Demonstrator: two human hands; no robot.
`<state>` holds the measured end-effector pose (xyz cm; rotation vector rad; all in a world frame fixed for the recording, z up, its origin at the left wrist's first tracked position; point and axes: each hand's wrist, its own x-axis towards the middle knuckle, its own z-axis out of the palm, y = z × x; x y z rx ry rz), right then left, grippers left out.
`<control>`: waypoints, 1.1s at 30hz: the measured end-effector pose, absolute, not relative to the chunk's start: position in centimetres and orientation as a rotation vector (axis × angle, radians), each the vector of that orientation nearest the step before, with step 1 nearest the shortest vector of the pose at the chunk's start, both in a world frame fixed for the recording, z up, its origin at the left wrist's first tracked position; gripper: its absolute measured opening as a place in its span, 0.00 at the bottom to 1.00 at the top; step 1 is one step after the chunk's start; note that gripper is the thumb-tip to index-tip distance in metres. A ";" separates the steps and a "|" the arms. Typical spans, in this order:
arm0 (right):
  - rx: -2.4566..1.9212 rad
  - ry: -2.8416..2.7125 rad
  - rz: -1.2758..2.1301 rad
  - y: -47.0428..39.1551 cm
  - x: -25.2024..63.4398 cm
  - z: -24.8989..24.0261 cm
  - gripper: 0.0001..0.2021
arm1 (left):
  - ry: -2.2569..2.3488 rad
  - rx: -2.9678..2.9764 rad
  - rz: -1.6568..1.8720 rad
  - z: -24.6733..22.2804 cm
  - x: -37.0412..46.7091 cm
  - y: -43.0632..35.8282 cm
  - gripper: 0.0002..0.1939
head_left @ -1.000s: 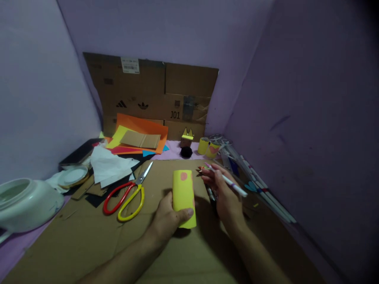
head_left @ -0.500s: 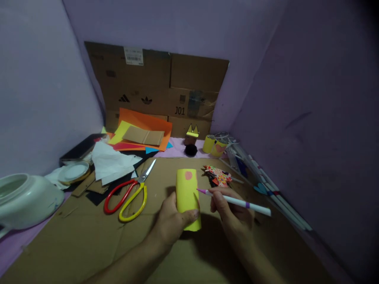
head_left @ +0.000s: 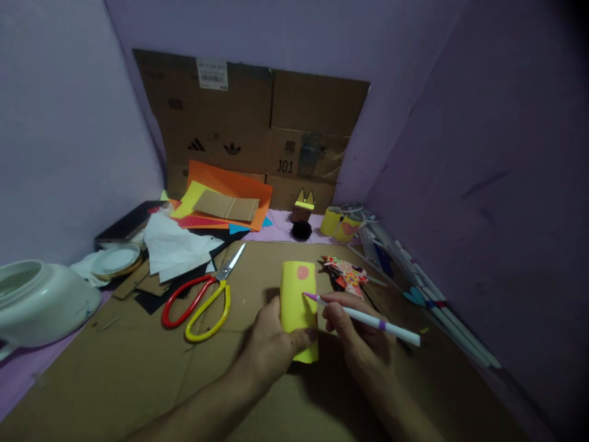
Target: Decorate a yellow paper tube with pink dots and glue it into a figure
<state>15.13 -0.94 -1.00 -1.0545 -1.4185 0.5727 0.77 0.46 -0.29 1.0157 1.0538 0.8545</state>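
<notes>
My left hand is closed round the lower part of a yellow paper tube, its thumb across the front. Near the top of the tube is a round pink spot. Between the fingers of my right hand is a white marker with a purple band. Its purple tip lies over the front of the tube, below the spot; whether it touches is too small to tell. Scissors with one red and one yellow handle lie open on the cardboard sheet left of the tube.
White and coloured papers lie back left, near a white pot. Behind the tube stand a small figure with pointed ears and yellow rolls. Patterned scraps and long white sticks lie to the right.
The marker tip has moved from the tube's right edge onto its front, below the pink spot. The whole view has shifted slightly.
</notes>
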 end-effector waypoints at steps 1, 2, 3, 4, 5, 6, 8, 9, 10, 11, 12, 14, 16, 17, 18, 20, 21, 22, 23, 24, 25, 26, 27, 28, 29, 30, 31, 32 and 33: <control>-1.057 -1.427 0.571 -0.9 15.2 -1.0 0.09 | 1.050 1.008 0.856 -0.3 0.8 0.5 0.29; -1.060 -1.433 0.566 -0.9 15.2 -1.1 0.09 | 1.049 1.001 0.857 -0.3 0.8 0.5 0.29; -1.064 -1.438 0.562 -0.9 15.3 -1.2 0.09 | 1.048 0.996 0.856 -0.4 0.8 0.5 0.29; -1.070 -1.442 0.558 -0.9 15.3 -1.3 0.09 | 1.046 0.994 0.857 -0.3 0.8 0.5 0.29; -1.076 -1.448 0.558 -0.9 15.3 -1.3 0.09 | 1.040 0.997 0.858 -0.3 0.8 0.5 0.29; -1.083 -1.454 0.564 -0.9 15.3 -1.3 0.09 | 1.036 1.001 0.860 -0.3 0.8 0.5 0.29; -1.072 -1.446 0.577 -0.9 15.2 -1.2 0.09 | 1.036 1.011 0.861 -0.3 0.8 0.5 0.29; -1.061 -1.432 0.579 -1.0 15.2 -1.1 0.08 | 1.045 1.016 0.859 -0.3 0.8 0.5 0.28; -1.052 -1.414 0.571 -1.0 15.1 -1.0 0.08 | 1.055 1.017 0.857 -0.3 0.8 0.4 0.28; -1.050 -1.393 0.556 -1.1 15.1 -0.9 0.07 | 1.060 1.016 0.855 -0.3 0.8 0.4 0.27; -1.054 -1.375 0.540 -1.1 15.0 -0.8 0.06 | 1.060 1.016 0.855 -0.3 0.8 0.4 0.27; -1.077 -1.338 0.522 -1.0 15.0 -0.7 0.06 | 1.044 1.018 0.857 -0.3 0.8 0.4 0.26; -1.078 -1.318 0.534 -0.9 14.9 -0.6 0.06 | 1.042 1.025 0.856 -0.4 0.8 0.5 0.27; -1.066 -1.321 0.551 -0.8 14.9 -0.6 0.06 | 1.046 1.026 0.855 -0.3 0.8 0.5 0.27; -1.051 -1.328 0.569 -0.8 14.9 -0.6 0.06 | 1.050 1.024 0.853 -0.3 0.8 0.5 0.27; -1.040 -1.335 0.588 -0.8 14.9 -0.5 0.06 | 1.049 1.027 0.853 -0.3 0.8 0.5 0.28; -1.050 -1.335 0.587 -0.9 14.9 -0.5 0.06 | 1.047 1.030 0.855 -0.3 0.8 0.5 0.28; -1.067 -1.332 0.576 -0.9 14.9 -0.4 0.05 | 1.048 1.031 0.854 -0.2 0.8 0.5 0.28; -1.084 -1.328 0.559 -1.0 14.9 -0.4 0.06 | 1.053 1.031 0.853 -0.2 0.8 0.5 0.28; -1.097 -1.328 0.545 -1.0 15.0 -0.3 0.06 | 1.061 1.032 0.851 -0.3 0.8 0.5 0.28; -1.101 -1.324 0.532 -0.9 15.0 -0.3 0.06 | 1.067 1.033 0.849 -0.3 0.7 0.5 0.28; -1.097 -1.315 0.528 -0.9 15.0 -0.3 0.06 | 1.066 1.035 0.848 -0.3 0.7 0.4 0.28; -1.086 -1.300 0.533 -0.8 15.0 -0.3 0.05 | 1.059 1.038 0.851 -0.4 0.7 0.4 0.27; -1.074 -1.289 0.546 -0.8 15.0 -0.3 0.05 | 1.049 1.041 0.856 -0.4 0.7 0.4 0.27; -1.063 -1.287 0.563 -0.8 15.0 -0.3 0.05 | 1.043 1.041 0.859 -0.4 0.7 0.4 0.27; -1.056 -1.292 0.579 -0.8 15.0 -0.3 0.05 | 1.042 1.040 0.860 -0.4 0.7 0.4 0.27; -1.059 -1.311 0.592 -0.8 15.0 -0.3 0.05 | 1.043 1.037 0.859 -0.4 0.8 0.4 0.28; -1.072 -1.333 0.595 -0.9 15.1 -0.3 0.06 | 1.049 1.030 0.858 -0.4 0.8 0.4 0.28; -1.092 -1.351 0.588 -0.9 15.1 -0.3 0.06 | 1.057 1.023 0.854 -0.4 0.8 0.4 0.28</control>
